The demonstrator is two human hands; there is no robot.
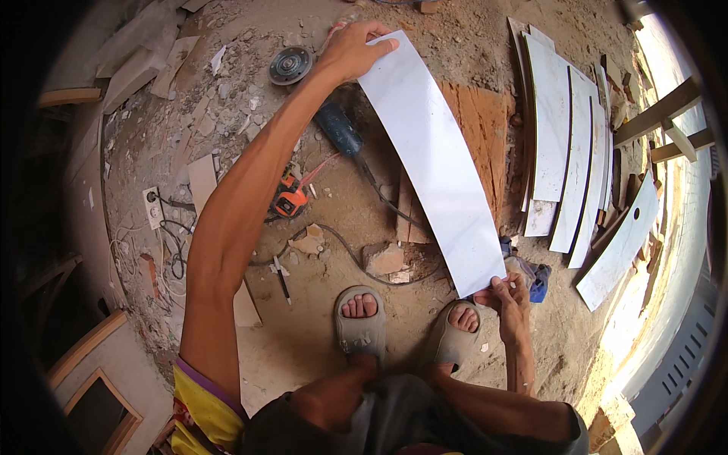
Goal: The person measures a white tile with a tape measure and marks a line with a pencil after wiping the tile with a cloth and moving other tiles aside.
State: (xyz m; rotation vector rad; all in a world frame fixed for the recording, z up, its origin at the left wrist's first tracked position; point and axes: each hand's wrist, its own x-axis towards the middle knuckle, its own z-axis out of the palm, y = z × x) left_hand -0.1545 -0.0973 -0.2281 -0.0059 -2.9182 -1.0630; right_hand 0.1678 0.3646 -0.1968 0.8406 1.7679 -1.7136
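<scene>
Under the long white tile strip, part of the blue power tool and its cable is hidden, and the wooden board shows only at the edge. Held above the dusty floor, the strip is pale, smooth and faintly marbled. At its far end the left hand closes on the corner; the right hand pinches the near corner.
</scene>
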